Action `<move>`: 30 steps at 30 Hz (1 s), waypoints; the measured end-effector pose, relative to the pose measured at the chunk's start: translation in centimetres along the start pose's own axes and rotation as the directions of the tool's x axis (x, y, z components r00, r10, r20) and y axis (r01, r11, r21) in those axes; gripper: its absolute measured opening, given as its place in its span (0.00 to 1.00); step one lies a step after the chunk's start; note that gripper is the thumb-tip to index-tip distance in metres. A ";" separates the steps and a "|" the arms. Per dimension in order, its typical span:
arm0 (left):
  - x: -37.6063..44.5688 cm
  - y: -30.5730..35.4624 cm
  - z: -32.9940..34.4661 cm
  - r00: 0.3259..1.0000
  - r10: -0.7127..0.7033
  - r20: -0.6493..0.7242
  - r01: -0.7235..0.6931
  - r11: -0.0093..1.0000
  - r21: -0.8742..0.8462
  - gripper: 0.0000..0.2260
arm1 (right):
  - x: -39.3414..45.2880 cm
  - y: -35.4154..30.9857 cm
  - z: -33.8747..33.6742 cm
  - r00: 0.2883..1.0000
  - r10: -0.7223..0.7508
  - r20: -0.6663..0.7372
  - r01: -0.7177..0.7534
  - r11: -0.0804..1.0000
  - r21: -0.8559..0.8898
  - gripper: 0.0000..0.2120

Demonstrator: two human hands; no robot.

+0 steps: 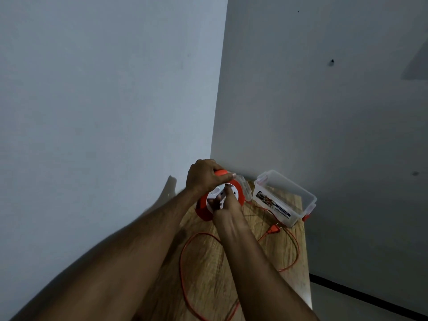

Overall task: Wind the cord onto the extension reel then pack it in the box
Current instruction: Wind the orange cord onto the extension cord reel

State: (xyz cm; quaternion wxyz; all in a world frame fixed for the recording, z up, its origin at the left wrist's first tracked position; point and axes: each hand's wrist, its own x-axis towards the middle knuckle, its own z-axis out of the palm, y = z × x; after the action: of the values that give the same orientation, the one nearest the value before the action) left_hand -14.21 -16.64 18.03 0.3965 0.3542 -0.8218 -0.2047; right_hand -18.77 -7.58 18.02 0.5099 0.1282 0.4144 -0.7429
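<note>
Both forearms are bare all the way up, no sleeves, watch or rings on the left hand [203,176] or right hand [228,201].

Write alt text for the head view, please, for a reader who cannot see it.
Two hands hold an orange reel over a wooden table: the left hand grips its top, the right hand works at its white face. Loose orange cord and its plug lie on the table beside an open clear box.
</note>
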 end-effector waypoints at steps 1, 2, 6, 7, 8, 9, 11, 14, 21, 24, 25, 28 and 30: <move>0.1 -0.2 -0.1 1.000 -0.005 -0.001 0.005 1.000 -0.003 0.23 | 0.0 -0.2 0.2 0.999 0.025 -0.044 -0.023 0.999 0.045 0.35; 0.2 -0.3 -0.3 1.000 -0.016 -0.007 0.016 1.000 -0.003 0.23 | 0.0 -0.2 0.2 0.997 0.024 -0.068 -0.021 0.999 0.050 0.36; 0.4 -0.9 -0.8 0.995 -0.098 -0.010 0.098 0.994 -0.045 0.24 | -0.9 0.7 -2.1 0.884 -0.467 -0.002 0.388 0.738 -0.552 0.23; 0.5 -0.9 -0.9 0.994 -0.110 -0.009 0.110 0.993 -0.046 0.23 | -1.3 0.9 -3.1 0.713 -0.673 0.196 0.567 0.389 -0.726 0.19; 0.6 -0.8 -1.1 0.993 -0.115 -0.009 0.114 0.992 -0.045 0.22 | -1.9 0.8 -3.8 0.511 -0.749 0.422 0.636 -0.002 -0.772 0.18; 0.7 -0.7 -1.1 0.993 -0.116 -0.008 0.115 0.992 -0.049 0.21 | -2.3 0.7 -4.2 0.365 -0.716 0.595 0.610 -0.299 -0.734 0.19; 0.7 -0.5 -1.0 0.993 -0.116 -0.004 0.115 0.992 -0.058 0.21 | -2.7 0.7 -4.2 0.302 -0.589 0.750 0.499 -0.572 -0.651 0.24; 0.6 -0.1 -0.6 0.993 -0.114 -0.006 0.113 0.991 -0.075 0.19 | -2.7 0.5 -4.1 0.442 -0.537 0.719 0.417 -0.586 -0.695 0.32; 0.5 -0.1 -0.3 0.996 -0.090 0.014 0.091 0.993 -0.070 0.19 | -0.7 0.1 -4.5 0.501 -0.517 0.694 0.491 -0.491 -0.720 0.34; 0.5 -0.1 -0.5 0.997 -0.071 0.022 0.072 0.995 -0.073 0.20 | 0.3 0.0 -4.7 0.455 -0.578 0.678 0.588 -0.376 -0.716 0.30; 0.5 -0.1 -0.6 0.998 -0.059 0.022 0.061 0.996 -0.067 0.21 | 0.5 0.1 -4.7 0.446 -0.603 0.662 0.629 -0.315 -0.711 0.29; 0.6 0.2 -0.5 0.998 -0.052 0.026 0.053 0.996 -0.066 0.22 | 0.6 0.6 -4.4 0.458 -0.726 0.514 0.722 -0.034 -0.691 0.27; 0.6 0.4 -0.5 0.999 -0.053 0.009 0.054 0.997 -0.063 0.22 | 0.6 0.8 -3.5 0.563 -0.769 0.302 0.656 0.194 -0.729 0.26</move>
State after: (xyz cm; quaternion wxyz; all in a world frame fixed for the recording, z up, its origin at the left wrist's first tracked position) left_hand -14.26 -16.81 18.88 0.3987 0.3627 -0.8066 -0.2426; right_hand -19.17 -5.40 15.10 0.0778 -0.2665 0.7341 -0.6197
